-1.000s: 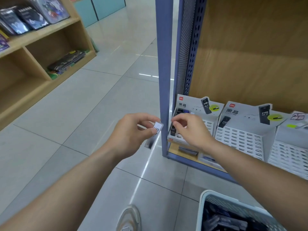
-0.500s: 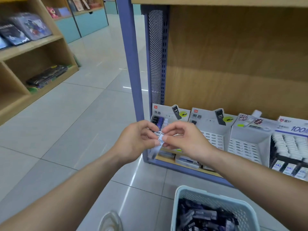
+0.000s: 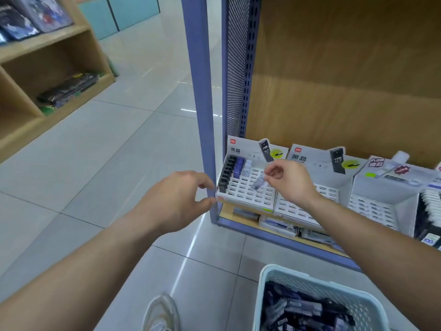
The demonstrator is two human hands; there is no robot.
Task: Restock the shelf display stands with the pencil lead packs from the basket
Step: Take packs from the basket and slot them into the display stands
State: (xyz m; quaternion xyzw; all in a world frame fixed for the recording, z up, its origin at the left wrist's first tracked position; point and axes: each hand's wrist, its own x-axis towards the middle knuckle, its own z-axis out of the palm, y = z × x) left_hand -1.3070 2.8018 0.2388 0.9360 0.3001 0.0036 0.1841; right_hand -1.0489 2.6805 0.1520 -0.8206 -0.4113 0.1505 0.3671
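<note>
Pinched only at its top by the right hand (image 3: 290,181), the blurred lead pack (image 3: 259,182) dangles tilted over the left display stand (image 3: 245,191) at frame centre and may miss a slot, while the left hand (image 3: 176,201) hovers empty, fingers apart.

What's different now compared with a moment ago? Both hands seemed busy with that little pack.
The pack passed from the left hand to the right hand, which now pinches the lead pack alone over the leftmost display stand. The left hand has let go and hangs open beside the blue shelf post. The basket of packs on the floor and the stand's filled left slots look unchanged.
</note>
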